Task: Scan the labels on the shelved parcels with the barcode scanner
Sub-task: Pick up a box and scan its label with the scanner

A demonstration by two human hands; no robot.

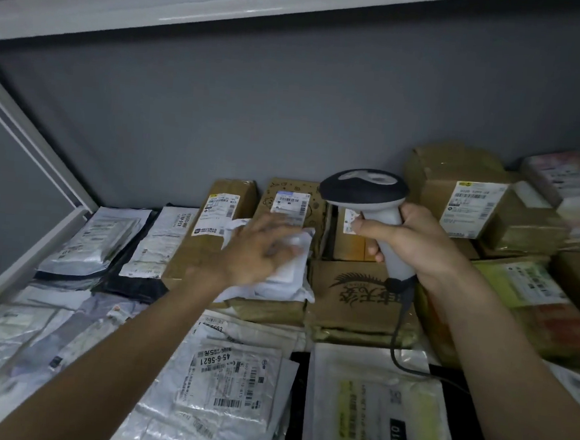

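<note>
We grip the barcode scanner (372,205) in our right hand (414,242), aimed at far parcel labels; our left hand (262,249), fingers spread, flattens the white parcel (288,274), likely exposing labels.

Right hand (414,242) grips the barcode scanner (368,204) over boxed parcels; blurred left hand (262,252) seems to rest on a white parcel (288,278).

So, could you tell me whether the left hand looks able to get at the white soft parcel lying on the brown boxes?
Probably yes: the left hand is already spread over the white soft parcel, with nothing between them; motion blur hides whether it touches.
</note>
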